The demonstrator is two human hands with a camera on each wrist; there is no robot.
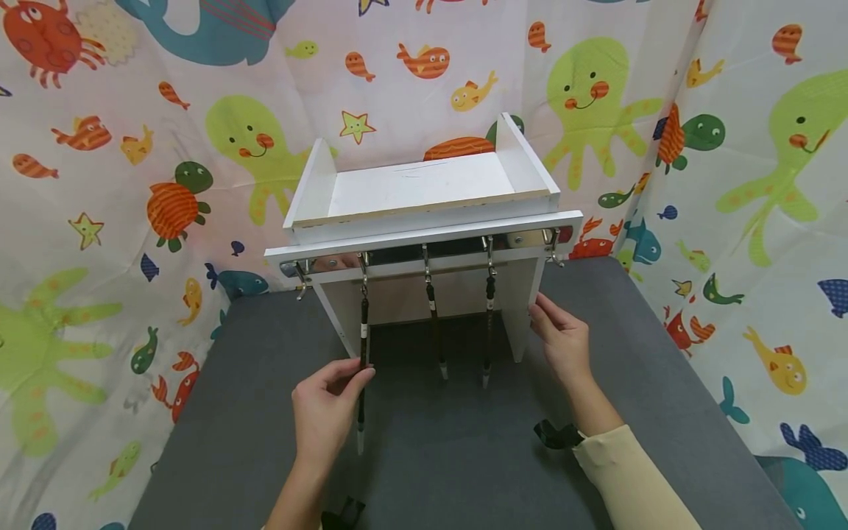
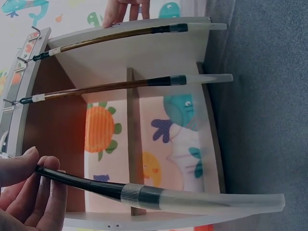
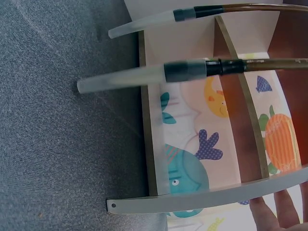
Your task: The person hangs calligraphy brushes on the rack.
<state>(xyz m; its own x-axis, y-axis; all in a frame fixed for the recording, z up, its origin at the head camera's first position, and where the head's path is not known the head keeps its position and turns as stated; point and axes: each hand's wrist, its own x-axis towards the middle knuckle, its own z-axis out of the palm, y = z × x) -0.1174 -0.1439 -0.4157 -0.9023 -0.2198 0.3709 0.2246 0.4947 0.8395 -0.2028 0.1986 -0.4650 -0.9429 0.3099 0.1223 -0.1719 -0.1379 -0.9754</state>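
Observation:
A white wooden stand (image 1: 424,219) has a metal hook rail (image 1: 397,254) along its front. Several hooks are on the rail, and three dark-handled calligraphy brushes with clear tip caps hang from it. My left hand (image 1: 327,405) pinches the left brush (image 1: 364,324) by its handle between thumb and fingers; its capped tip (image 2: 221,202) points down past the hand. The middle brush (image 1: 433,316) and the right brush (image 1: 489,316) hang untouched. At the stand's right side panel (image 1: 520,302), my right hand (image 1: 563,338) touches the outer face with extended fingers (image 3: 264,214).
The stand rests on a grey surface (image 1: 437,456). Its top is a shallow open-fronted tray (image 1: 424,180). A curtain (image 1: 397,88) printed with sea animals hangs behind and at both sides. Dark straps (image 1: 556,434) show by the wrists.

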